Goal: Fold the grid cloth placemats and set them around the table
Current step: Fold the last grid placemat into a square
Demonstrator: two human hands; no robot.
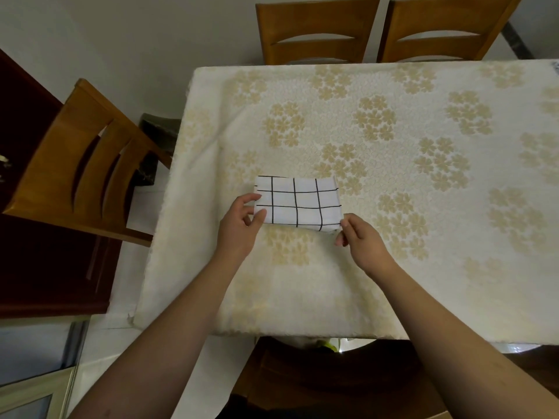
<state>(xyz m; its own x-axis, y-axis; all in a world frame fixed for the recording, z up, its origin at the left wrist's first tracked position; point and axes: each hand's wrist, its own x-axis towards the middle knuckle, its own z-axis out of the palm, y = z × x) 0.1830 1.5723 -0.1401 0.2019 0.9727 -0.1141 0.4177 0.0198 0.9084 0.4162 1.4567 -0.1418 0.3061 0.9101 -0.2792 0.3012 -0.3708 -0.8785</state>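
Note:
A white cloth placemat with a black grid [299, 202] lies folded into a small rectangle on the table [393, 267], near its left front part. My left hand [240, 226] pinches the placemat's near left corner between thumb and curled fingers. My right hand [360, 238] pinches its near right corner with thumb and fingertips. Both forearms reach in from the bottom of the view. No other placemat is visible.
The table wears a cream cloth with beige flower clusters. Two wooden chairs [317, 28] [444, 25] stand at the far side and a third [81, 167] at the left end. A dark wooden seat [317, 376] shows below the near edge.

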